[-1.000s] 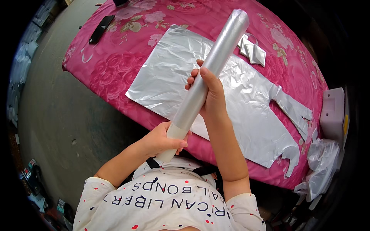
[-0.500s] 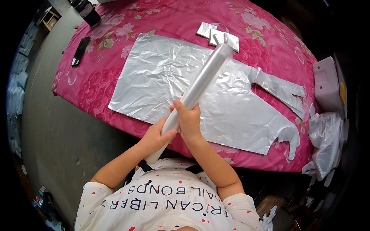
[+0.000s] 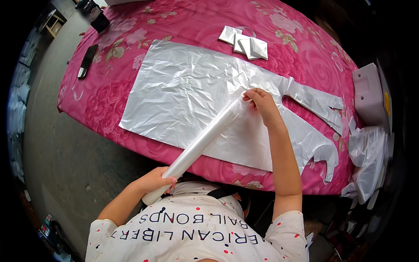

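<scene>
Left grip (image 3: 157, 180): fingers wrapped around the near part of a long, whitish, translucent roll of plastic film (image 3: 196, 148); a short end protrudes below it toward the body. Roll tilted, running away and rightward from left grip to right grip (image 3: 262, 104). Right grip: fingertips gathered at the roll's far end; cannot tell whether a film edge is pinched.

Beneath the roll and right grip: large, creased, silver sheet with curved cut-out strips (image 3: 174, 83), strips lying to right grip's right. Supporting it: tabletop under pink floral cloth (image 3: 104, 105). Beyond right grip, slightly left: flat, square, silver packets (image 3: 244, 43), overlapping. Beyond left grip, to its left: black, slim, rectangular object (image 3: 88, 61). Well right of right grip: pale, box-shaped container (image 3: 369, 96).
</scene>
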Tool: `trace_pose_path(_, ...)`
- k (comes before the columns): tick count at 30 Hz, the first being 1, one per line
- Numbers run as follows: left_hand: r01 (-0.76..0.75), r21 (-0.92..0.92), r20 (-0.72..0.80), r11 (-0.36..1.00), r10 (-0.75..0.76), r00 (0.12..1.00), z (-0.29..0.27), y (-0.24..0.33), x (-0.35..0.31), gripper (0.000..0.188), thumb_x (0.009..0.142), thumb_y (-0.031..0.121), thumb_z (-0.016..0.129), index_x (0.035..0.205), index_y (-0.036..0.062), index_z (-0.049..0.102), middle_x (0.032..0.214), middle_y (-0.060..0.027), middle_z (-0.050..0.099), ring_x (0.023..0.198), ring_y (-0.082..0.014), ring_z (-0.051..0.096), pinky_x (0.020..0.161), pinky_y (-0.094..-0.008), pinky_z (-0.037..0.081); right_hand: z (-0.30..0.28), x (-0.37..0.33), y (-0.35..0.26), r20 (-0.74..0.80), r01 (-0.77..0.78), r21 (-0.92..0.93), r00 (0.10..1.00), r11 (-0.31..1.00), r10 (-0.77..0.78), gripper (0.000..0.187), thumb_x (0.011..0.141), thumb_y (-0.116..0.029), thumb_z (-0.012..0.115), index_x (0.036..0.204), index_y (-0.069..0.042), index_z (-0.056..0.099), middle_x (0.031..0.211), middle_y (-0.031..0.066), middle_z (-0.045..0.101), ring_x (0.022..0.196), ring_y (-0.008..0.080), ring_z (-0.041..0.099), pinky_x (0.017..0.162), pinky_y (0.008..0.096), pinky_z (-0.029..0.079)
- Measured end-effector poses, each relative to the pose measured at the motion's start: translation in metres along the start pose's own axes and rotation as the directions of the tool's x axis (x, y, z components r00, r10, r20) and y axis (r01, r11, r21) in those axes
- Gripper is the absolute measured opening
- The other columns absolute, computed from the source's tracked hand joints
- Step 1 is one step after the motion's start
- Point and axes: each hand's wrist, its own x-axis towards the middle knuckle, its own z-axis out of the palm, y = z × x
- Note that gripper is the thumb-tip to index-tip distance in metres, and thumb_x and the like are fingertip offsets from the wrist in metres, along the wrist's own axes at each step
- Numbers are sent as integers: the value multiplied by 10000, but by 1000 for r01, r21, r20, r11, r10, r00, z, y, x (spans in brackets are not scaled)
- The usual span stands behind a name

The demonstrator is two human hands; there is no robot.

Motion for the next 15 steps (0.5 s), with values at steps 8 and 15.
trace_pose_path(8, 6, 44, 16, 999, -7, 1000, -4, -1, -1, 334, 828, 175, 644, 1101, 16, 534, 763, -45, 583, 601, -105, 561, 574, -258, 490, -9, 0, -7, 449, -85, -182, 879, 980, 159, 164, 819, -205, 676, 822, -42, 658, 697, 2, 602, 604, 81, 528, 564, 222, 425)
trace_pose_path(15, 82, 135, -37, 987, -78, 996, -8, 11, -7, 529, 777, 330, 681, 1150, -13, 526, 834, -89, 626, 654, -121, 587, 628, -267, 504, -21, 9, 1, 221, 95, -256, 975, 962, -37, 160, 840, -160, 634, 827, 0, 645, 669, 2, 592, 585, 79, 527, 550, 229, 433)
